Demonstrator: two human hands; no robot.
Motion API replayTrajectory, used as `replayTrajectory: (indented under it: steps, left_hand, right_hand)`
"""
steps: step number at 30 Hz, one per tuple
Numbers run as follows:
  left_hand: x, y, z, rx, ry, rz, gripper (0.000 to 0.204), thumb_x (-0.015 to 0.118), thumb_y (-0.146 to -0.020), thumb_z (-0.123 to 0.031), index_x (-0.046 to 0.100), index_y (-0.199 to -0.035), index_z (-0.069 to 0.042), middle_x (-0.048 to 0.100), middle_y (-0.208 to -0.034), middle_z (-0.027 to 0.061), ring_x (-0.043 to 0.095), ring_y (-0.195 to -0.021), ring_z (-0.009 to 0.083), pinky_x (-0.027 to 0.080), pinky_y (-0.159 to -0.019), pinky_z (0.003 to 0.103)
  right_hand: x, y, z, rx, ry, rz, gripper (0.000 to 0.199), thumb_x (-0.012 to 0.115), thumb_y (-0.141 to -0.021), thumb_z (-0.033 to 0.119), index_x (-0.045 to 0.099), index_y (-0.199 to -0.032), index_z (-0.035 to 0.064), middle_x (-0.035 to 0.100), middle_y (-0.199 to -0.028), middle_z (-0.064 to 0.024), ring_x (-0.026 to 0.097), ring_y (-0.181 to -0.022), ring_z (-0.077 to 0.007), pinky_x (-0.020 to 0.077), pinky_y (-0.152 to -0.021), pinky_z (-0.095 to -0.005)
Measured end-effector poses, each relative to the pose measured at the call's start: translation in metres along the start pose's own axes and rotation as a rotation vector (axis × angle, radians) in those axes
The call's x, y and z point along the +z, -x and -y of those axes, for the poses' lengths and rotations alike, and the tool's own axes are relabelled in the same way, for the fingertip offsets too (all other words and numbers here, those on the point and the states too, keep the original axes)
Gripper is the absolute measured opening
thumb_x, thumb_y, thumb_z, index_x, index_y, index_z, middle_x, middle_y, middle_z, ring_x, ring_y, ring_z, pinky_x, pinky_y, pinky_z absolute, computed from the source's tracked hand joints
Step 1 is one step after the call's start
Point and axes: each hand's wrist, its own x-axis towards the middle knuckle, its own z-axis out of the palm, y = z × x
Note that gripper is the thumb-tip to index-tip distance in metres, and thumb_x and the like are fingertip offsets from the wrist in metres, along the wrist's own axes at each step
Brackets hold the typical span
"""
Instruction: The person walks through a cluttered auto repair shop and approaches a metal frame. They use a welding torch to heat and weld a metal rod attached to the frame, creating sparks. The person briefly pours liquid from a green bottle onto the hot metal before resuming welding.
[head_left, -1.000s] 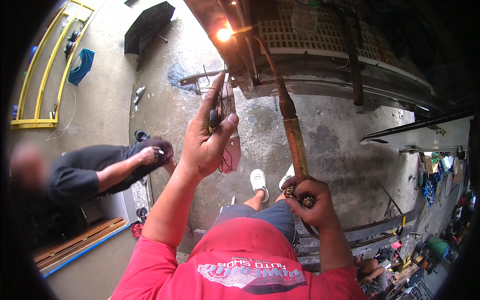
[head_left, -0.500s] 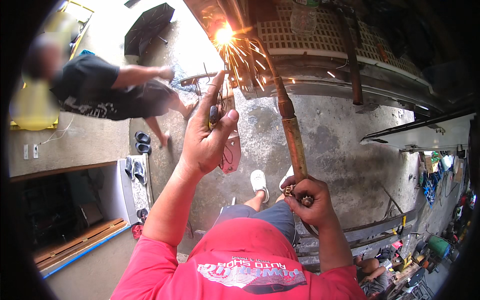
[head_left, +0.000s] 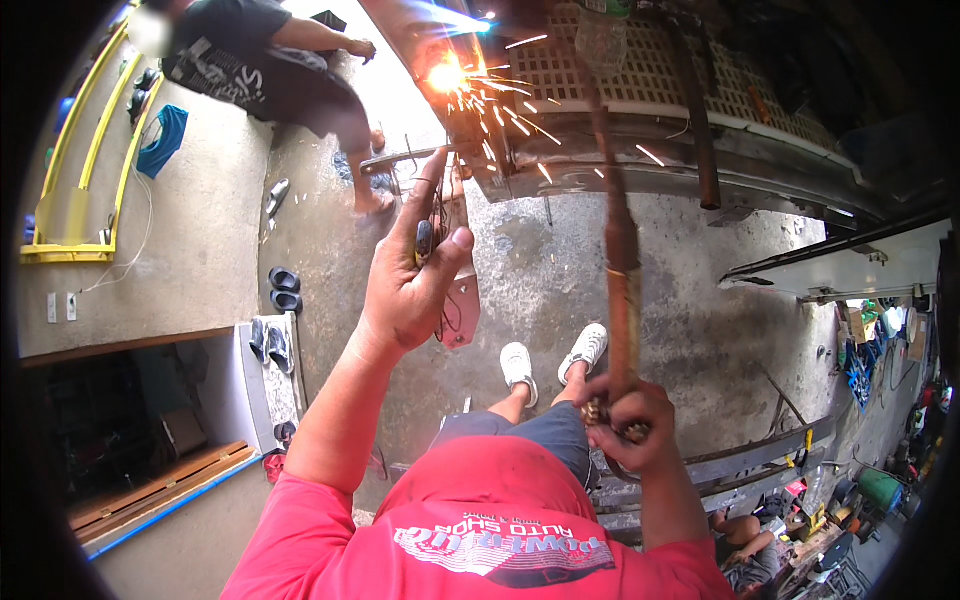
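My right hand (head_left: 632, 425) is wrapped round the valve end of a brass-coloured gas torch (head_left: 622, 310). Motion blurs the torch's upper tube. A blue-white flame (head_left: 460, 17) shows near the top edge, above a glowing, sparking spot (head_left: 446, 74) on a rusty vehicle body panel. My left hand (head_left: 405, 265) is raised below the sparks, index finger stretched up to a thin metal bar (head_left: 405, 158), thumb apart. A small dark oval piece with yellow (head_left: 425, 240) shows between thumb and finger; the other fingers are hidden. Behind this hand hangs a pinkish metal plate (head_left: 462, 315) with loose wire.
A person in dark clothes (head_left: 270, 70) stands at the upper left, by a yellow frame (head_left: 75, 250). Slippers (head_left: 285, 288) lie near a doorway step. A metal panel (head_left: 860, 265) juts in from the right. Tools and clutter (head_left: 860, 500) fill the lower right.
The torch has swung right and up, its tip drawn away from the glowing spot. My left hand stays nearly in place. The other person has moved up and to the right.
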Motion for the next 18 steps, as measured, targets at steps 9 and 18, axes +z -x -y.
replayTrajectory:
  steps: [9,18]
  left_hand:
    - [-0.004,0.004,-0.004,-0.004,0.041,0.033,0.075,0.058,-0.099,-0.01,0.022,-0.166,-0.006,0.058,-0.097,-0.0051,0.045,-0.082,0.0025,0.039,-0.08,0.018]
    - [-0.001,0.028,-0.012,-0.087,-0.095,0.134,0.077,0.059,-0.097,-0.011,0.024,-0.165,-0.007,0.051,-0.092,-0.0051,0.04,-0.078,0.0039,0.036,-0.073,0.017]
  right_hand:
    - [-0.023,0.046,0.034,0.148,-0.259,-0.175,0.034,0.085,-0.073,-0.003,0.056,-0.087,0.0071,0.069,-0.104,-0.0316,0.074,-0.084,-0.0237,0.0605,-0.07,-0.0318]
    - [-0.027,0.074,0.037,0.353,-0.1,-0.124,0.03,0.076,-0.078,-0.01,0.066,-0.103,0.0033,0.07,-0.115,-0.0217,0.069,-0.08,-0.0121,0.0591,-0.065,-0.0256]
